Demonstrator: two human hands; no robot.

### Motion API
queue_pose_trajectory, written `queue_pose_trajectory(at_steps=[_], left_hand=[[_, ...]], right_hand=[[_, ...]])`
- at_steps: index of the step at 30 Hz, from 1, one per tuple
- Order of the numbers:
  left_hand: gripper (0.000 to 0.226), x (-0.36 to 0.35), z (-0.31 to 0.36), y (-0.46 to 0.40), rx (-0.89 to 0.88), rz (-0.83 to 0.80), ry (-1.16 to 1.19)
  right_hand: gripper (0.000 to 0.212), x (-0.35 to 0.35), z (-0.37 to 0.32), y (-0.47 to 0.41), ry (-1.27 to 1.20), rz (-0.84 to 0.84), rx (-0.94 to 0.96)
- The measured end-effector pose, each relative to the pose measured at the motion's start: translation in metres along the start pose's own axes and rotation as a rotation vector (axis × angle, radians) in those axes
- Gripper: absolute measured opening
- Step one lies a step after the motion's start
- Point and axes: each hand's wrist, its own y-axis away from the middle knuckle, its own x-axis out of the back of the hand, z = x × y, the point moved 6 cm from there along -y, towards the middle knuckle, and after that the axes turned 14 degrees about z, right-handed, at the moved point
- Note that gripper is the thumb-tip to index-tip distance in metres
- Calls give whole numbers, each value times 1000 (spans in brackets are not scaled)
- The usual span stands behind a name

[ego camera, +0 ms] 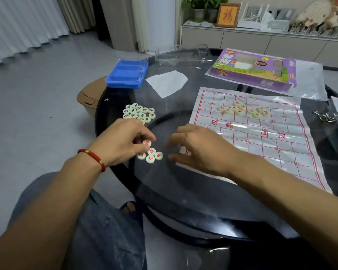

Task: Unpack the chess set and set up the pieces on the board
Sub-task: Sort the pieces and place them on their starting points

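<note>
Round glass table [183,191], dark-rimmed: paper board [261,137] with red lines on my right, a loose group of red-marked pieces [242,111] lying on its far half; dark-marked pieces [139,113] heaped on the bare glass at left, beyond my hands. My left hand [121,145] (red bracelet at the wrist) pinches one red piece [147,142] between thumb and fingertips, just above four more red pieces [151,155] on the glass. My right hand [199,151] hovers beside them over the board's near corner, fingers apart, loosely bent, holding nothing; blue tray [127,74] and purple box [254,69] at the far edge.

Dim, even indoor light, cool grey cast. Soft glare patches on glass tabletop [183,188] and plastic board sheet [265,137]. Right hand [195,151] fingers motion-blurred. Wide-angle bending at frame edges. Shadows faint, diffuse.
</note>
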Motion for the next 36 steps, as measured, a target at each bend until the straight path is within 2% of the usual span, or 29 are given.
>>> queue_pose_trajectory(at_steps=[5,11,16,20,23,26,30,36], left_hand=[[24,0,-1,3,26,43,9],[24,-5,9,-5,67,120,41],[26,-25,63,-53,25,250,176],[24,-72,111,-108,-20,187,208],[23,-107,135,-134,-34,180,182],[18,-128,152,-145,-58,202,145],[14,-135,157,-146,-65,202,134],[24,-75,116,-120,-42,253,199]], right_hand=[[34,-31,-14,-11,186,17,73],[29,-20,-11,-15,152,14,19],[22,28,74,-8,242,98,-256],[18,55,160,31,397,90,-558],[16,64,187,51,407,80,-673],[16,67,193,57,390,79,-672],[25,67,199,54,402,70,-618],[25,63,179,41,367,106,-502]])
